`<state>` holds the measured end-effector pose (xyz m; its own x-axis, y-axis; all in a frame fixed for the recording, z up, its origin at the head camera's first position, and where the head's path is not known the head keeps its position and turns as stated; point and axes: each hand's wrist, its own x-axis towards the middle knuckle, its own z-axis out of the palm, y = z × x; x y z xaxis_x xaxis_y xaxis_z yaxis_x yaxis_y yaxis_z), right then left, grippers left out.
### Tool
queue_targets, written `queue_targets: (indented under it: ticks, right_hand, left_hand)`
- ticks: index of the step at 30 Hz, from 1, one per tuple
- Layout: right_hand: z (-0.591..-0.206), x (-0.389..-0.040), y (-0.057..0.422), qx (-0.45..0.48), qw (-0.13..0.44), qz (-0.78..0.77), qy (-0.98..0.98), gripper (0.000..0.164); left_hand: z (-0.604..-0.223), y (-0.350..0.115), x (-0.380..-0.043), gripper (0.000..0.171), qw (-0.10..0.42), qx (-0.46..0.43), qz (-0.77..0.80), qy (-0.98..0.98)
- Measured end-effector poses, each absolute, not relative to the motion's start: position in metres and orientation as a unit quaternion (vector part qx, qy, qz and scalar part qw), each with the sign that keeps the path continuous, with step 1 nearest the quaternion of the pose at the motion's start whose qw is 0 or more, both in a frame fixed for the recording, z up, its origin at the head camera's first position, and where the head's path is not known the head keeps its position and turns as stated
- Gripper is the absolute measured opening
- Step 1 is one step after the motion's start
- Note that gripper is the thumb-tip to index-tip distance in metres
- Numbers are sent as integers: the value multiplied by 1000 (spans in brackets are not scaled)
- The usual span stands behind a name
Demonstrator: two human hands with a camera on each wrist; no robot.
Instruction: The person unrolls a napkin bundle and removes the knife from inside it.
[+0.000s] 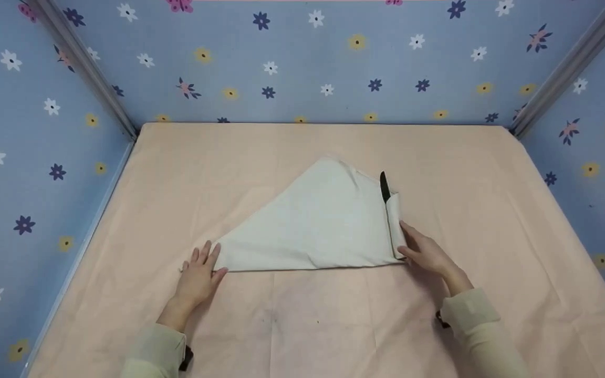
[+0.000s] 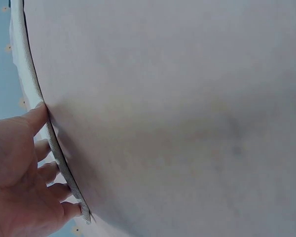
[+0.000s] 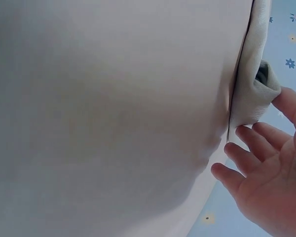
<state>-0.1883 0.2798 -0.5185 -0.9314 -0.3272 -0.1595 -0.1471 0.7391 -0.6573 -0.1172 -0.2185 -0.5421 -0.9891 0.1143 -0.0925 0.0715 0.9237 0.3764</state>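
Observation:
A pale, off-white cloth napkin [image 1: 302, 226] lies folded with a straight near edge and a peak at the back. Its right side is rolled into a narrow tube, and the dark blade of a knife [image 1: 384, 185] sticks out of the far end. My right hand [image 1: 426, 252] pinches the near part of this roll, thumb on top and fingers along the outer side. In the right wrist view the roll's open end [image 3: 264, 81] shows something dark inside. At the napkin's left corner my left hand [image 1: 197, 275] rests flat, fingers extended over the cloth.
A peach-coloured cloth [image 1: 302, 325] with faint creases covers the table. Blue flower-patterned panels [image 1: 302, 63] stand at the back and on both sides, with grey posts [image 1: 87, 68] at the corners.

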Motion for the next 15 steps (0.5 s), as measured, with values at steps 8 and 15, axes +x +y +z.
queue_targets:
  ticks: [8,15]
  right_hand:
    - [-519,-185,286,-121,126,-348,921,62]
    - [-519,-184,288,-113,128,-355,919,61]
  left_hand:
    - [-542,-219,-118,60,53,50,190,979]
    - [-543,-219,-118,60,56,47,187,980]
